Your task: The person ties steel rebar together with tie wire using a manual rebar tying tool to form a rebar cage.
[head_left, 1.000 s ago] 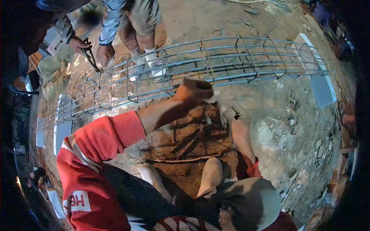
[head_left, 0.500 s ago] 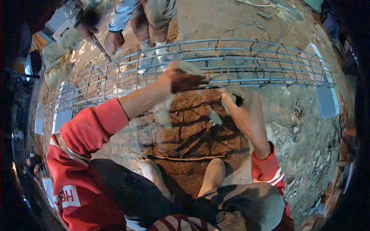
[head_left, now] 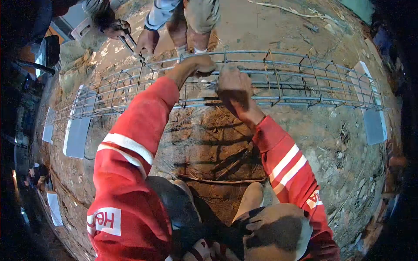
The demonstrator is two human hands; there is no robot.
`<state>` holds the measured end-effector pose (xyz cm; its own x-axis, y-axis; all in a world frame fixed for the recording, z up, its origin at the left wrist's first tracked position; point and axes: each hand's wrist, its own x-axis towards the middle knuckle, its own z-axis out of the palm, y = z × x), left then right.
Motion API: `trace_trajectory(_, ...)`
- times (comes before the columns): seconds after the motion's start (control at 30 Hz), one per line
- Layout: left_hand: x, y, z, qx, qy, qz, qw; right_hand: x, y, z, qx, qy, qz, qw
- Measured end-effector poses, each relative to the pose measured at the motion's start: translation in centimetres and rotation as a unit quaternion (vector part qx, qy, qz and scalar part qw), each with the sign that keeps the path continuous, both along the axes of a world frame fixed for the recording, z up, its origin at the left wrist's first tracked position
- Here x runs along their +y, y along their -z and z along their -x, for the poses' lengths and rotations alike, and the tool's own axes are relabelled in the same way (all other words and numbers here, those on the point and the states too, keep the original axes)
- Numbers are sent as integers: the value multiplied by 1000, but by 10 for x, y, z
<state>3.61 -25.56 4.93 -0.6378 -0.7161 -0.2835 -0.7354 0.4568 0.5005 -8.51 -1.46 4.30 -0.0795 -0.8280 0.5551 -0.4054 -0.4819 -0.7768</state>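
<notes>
A long rebar cage (head_left: 305, 82) of steel bars and wire stirrups lies across the bare ground in front of me. My left hand (head_left: 197, 64) reaches over the cage's top and rests on an upper bar near the middle. Just to its right, my right hand (head_left: 233, 85) is closed around a bar or stirrup on the near side. Both arms wear red sleeves with white stripes. What sits inside either palm is hidden.
Another person crouches beyond the cage; that person's hands (head_left: 146, 41) work a tool (head_left: 127, 41) at the cage's top left. Grey concrete blocks (head_left: 374, 124) (head_left: 77, 135) support the cage ends. Sticks and wire (head_left: 217, 179) lie on the dirt by my feet (head_left: 250, 200).
Both my hands rose from the near edge of the cage and moved forward onto its upper bars. My view shifted, and the pale scrap seen near my hands earlier is gone.
</notes>
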Motion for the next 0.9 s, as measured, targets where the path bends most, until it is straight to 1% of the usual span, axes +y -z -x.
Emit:
trace_trajectory(0.03, 6, -11, 6, -23, -12, -41, 999, 7, -30, -4, 93, 64, 25, 993)
trace_trajectory(0.07, 15, -20, 14, -47, -24, -82, 995, 3, -38, -9, 141, 95, 37, 985)
trace_trajectory(0.1, 7, -10, 23, -45, -22, -83, 995, -1, -46, -14, 187, 128, 48, 973)
trace_trajectory(0.17, -35, 37, 44, -96, -83, -5, 992, -32, -33, -18, 300, 220, -74, 925)
trace_trajectory(0.2, -47, 51, 48, -122, -115, 34, 985, -32, -31, -17, 299, 220, -75, 925)
trace_trajectory(0.23, -25, 29, 42, -124, -116, 34, 985, -31, -28, -14, 253, 208, -84, 941)
trace_trajectory(0.27, 17, -11, 32, -57, -155, 25, 986, -29, -26, -11, 208, 193, -92, 955)
trace_trajectory(0.3, 46, -33, 24, 10, -194, 15, 981, -25, -27, -9, 207, 190, -93, 955)
trace_trajectory(0.33, 54, -31, 20, 9, -196, 13, 980, -17, -33, -6, 217, 164, -75, 959)
trace_trajectory(0.37, 60, -29, 17, 21, -201, 86, 976, -12, -36, -3, 225, 139, -57, 963)
trace_trajectory(0.4, 63, -29, 15, 33, -203, 161, 965, -13, -29, 0, 222, 139, -57, 964)
trace_trajectory(0.43, 57, -19, 11, 30, -202, 162, 965, -17, -20, 1, 231, 139, -42, 962)
trace_trajectory(0.47, 53, -7, 5, 67, -182, 155, 969, -20, -12, 4, 241, 140, -25, 960)
trace_trajectory(0.5, 55, -11, 3, 105, -163, 148, 970, -19, -14, 5, 239, 141, -22, 960)
trace_trajectory(0.53, 58, -13, 3, 104, -162, 151, 970, -16, -15, 6, 216, 101, -2, 971)
trace_trajectory(0.57, 65, -12, 3, 180, -169, 152, 957, -13, -15, 8, 192, 60, 17, 979)
trace_trajectory(0.6, 76, -17, 3, 256, -176, 151, 939, -17, -1, 9, 191, 61, 18, 979)
trace_trajectory(0.63, 80, -18, 3, 287, -145, 139, 937, -21, 12, 6, 197, 111, 94, 970)
trace_trajectory(0.67, 83, -19, 3, 287, -143, 140, 937, -26, 22, 11, 199, 137, 133, 961)
trace_trajectory(0.7, 84, -19, 1, 290, -113, 182, 933, -29, 21, 13, 200, 164, 170, 951)
trace_trajectory(0.73, 87, -18, -1, 291, -81, 223, 927, -30, -11, 17, 222, 148, 70, 961)
trace_trajectory(0.77, 95, -28, -3, 268, -82, 192, 941, -34, -36, 20, 239, 131, -30, 962)
trace_trajectory(0.8, 104, -38, -5, 243, -82, 161, 953, -40, -47, 26, 234, 134, -28, 962)
trace_trajectory(0.87, 108, -42, -8, 299, -23, 201, 933, -54, -60, 41, 304, 154, -66, 938)
trace_trajectory(0.9, 109, -43, -10, 294, -33, 161, 941, -69, -55, 52, 302, 155, -66, 939)
